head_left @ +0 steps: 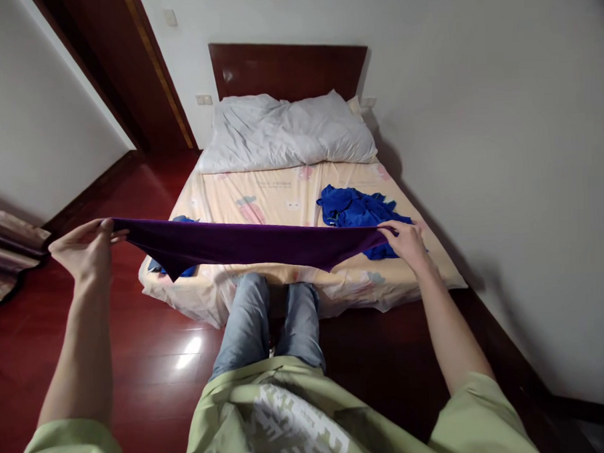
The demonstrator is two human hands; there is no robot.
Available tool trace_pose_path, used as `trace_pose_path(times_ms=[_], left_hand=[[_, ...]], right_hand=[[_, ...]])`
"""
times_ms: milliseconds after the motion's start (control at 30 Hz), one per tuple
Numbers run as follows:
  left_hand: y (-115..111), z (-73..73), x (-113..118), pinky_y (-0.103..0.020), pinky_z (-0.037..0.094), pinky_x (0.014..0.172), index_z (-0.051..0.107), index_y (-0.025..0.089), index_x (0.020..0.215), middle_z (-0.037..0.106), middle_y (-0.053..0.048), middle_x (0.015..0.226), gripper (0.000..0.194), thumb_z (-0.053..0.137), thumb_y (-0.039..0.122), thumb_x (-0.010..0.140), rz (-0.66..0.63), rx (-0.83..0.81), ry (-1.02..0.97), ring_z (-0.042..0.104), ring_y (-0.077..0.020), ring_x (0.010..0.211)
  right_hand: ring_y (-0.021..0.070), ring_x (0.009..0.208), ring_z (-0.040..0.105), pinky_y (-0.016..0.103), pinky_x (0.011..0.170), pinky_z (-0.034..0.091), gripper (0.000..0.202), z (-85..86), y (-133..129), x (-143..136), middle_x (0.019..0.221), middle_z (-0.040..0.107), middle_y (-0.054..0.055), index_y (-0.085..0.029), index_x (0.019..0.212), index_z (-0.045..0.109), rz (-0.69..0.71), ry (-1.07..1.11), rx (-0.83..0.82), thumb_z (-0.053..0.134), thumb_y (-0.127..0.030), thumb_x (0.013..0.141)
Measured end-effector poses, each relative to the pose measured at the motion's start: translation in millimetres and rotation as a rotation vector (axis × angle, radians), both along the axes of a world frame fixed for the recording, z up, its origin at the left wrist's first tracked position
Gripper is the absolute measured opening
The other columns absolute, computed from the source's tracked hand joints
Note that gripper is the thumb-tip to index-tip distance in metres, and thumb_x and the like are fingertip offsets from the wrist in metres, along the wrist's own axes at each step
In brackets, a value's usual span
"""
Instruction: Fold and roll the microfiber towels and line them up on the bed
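Observation:
A dark purple cloth (pixel 253 245) is stretched wide between my two hands, above the foot of the bed. My left hand (pixel 87 249) pinches its left corner between thumb and fingers. At the other end, my right hand (pixel 405 240) grips the right corner. The cloth's upper edge is nearly straight, and its lower edge hangs with pointed ends. Behind its right part lies a crumpled blue cloth (pixel 354 207) on the bed. Another blue cloth (pixel 188 271) shows partly behind the left part; the rest of it is hidden.
The bed (pixel 275 194) has a patterned sheet, a folded white quilt (pixel 292 133) and a dark wooden headboard (pixel 285 70). Curtains (pixel 5 249) hang at the far left. A wall (pixel 518 143) runs along the right side. My legs stand against the bed's foot.

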State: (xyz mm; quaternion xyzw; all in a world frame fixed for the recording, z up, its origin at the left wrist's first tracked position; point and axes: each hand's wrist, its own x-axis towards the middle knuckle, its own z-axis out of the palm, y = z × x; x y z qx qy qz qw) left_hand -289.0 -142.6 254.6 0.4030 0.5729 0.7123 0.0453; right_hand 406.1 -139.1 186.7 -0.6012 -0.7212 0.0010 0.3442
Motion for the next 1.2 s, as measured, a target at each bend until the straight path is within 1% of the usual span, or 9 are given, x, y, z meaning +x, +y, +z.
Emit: trace_pose_path(times_ms=[200, 367, 467, 600, 700, 833, 967, 1067, 1200], left_hand=[[4, 15.5, -4, -0.043, 0.070, 0.078, 0.075, 0.003, 0.092, 0.069, -0.005, 0.069, 0.041, 0.083, 0.037, 0.070, 0.008, 0.001, 0.035, 0.074, -0.0206, 0.068], [-8, 4.8, -10, -0.049, 0.068, 0.083, 0.075, 0.003, 0.091, 0.069, -0.005, 0.069, 0.055, 0.093, 0.044, 0.059, -0.093, -0.185, 0.020, 0.075, -0.0231, 0.066], [-14, -1.7, -9, -0.053, 0.066, 0.088, 0.075, 0.002, 0.090, 0.067, -0.004, 0.066, 0.061, 0.095, 0.047, 0.053, -0.103, -0.229, -0.001, 0.073, -0.0219, 0.062], [-28, 12.3, -5, -0.048, 0.065, 0.092, 0.077, 0.004, 0.096, 0.069, -0.005, 0.070, 0.064, 0.093, 0.049, 0.054, -0.107, -0.278, 0.013, 0.073, -0.0209, 0.066], [-46, 33.2, -15, -0.043, 0.066, 0.085, 0.080, 0.011, 0.102, 0.075, -0.006, 0.076, 0.063, 0.090, 0.055, 0.058, -0.137, -0.507, 0.109, 0.074, -0.0225, 0.071], [-55, 50.8, -51, -0.038, 0.065, 0.070, 0.081, 0.020, 0.097, 0.077, -0.007, 0.081, 0.072, 0.085, 0.075, 0.052, -0.269, -0.884, 0.315, 0.072, -0.0259, 0.075], [-25, 47.4, -71, -0.034, 0.063, 0.067, 0.081, 0.016, 0.092, 0.078, -0.011, 0.083, 0.080, 0.089, 0.076, 0.040, -0.295, -0.887, 0.337, 0.072, -0.0271, 0.079], [13, 34.2, -57, -0.033, 0.064, 0.072, 0.079, 0.010, 0.099, 0.078, -0.014, 0.091, 0.081, 0.096, 0.065, 0.041, -0.368, -0.811, 0.157, 0.074, -0.0249, 0.080], [73, 9.0, -27, -0.031, 0.064, 0.072, 0.074, 0.006, 0.090, 0.075, -0.012, 0.079, 0.065, 0.098, 0.050, 0.050, -0.421, -0.668, -0.018, 0.073, -0.0205, 0.074]], right_hand=[[0.0256, 0.088, 0.073, 0.036, 0.085, 0.055, 0.025, 16.7, -1, 14, 0.099, 0.081, 0.009, -0.022, 0.101, 0.082, -0.108, -0.062, 0.099, 0.065, -0.040, 0.094], [0.0208, 0.069, 0.069, 0.030, 0.067, 0.049, 0.025, 15.5, -3, 27, 0.078, 0.078, 0.005, -0.024, 0.095, 0.084, -0.091, -0.069, -0.112, 0.069, -0.043, 0.091], [0.0214, 0.068, 0.069, 0.029, 0.065, 0.049, 0.034, 13.3, -7, 29, 0.074, 0.077, 0.006, -0.022, 0.083, 0.084, -0.086, -0.068, -0.115, 0.073, -0.054, 0.087], [0.0236, 0.072, 0.072, 0.031, 0.070, 0.053, 0.035, 26.9, -20, 26, 0.076, 0.077, 0.008, -0.022, 0.076, 0.082, -0.093, 0.029, -0.179, 0.080, -0.056, 0.080], [0.0236, 0.064, 0.071, 0.033, 0.061, 0.054, 0.042, 41.4, -37, 31, 0.073, 0.076, 0.010, -0.018, 0.082, 0.083, -0.023, 0.208, -0.392, 0.080, -0.060, 0.078], [0.0254, 0.051, 0.070, 0.034, 0.045, 0.054, 0.056, 55.9, -49, 51, 0.063, 0.070, 0.012, -0.013, 0.087, 0.084, 0.115, 0.378, -0.584, 0.084, -0.067, 0.071], [0.0238, 0.043, 0.066, 0.033, 0.040, 0.054, 0.056, 57.5, -24, 57, 0.059, 0.069, 0.012, -0.011, 0.096, 0.084, 0.167, 0.401, -0.638, 0.086, -0.062, 0.072], [0.0241, 0.052, 0.073, 0.030, 0.047, 0.059, 0.044, 43.4, 19, 38, 0.064, 0.074, 0.014, -0.011, 0.097, 0.081, 0.221, 0.482, -0.591, 0.085, -0.051, 0.078], [0.0238, 0.060, 0.077, 0.030, 0.054, 0.064, 0.031, 21.0, 92, 1, 0.070, 0.076, 0.012, -0.012, 0.084, 0.076, 0.138, 0.562, -0.456, 0.086, -0.041, 0.079]])
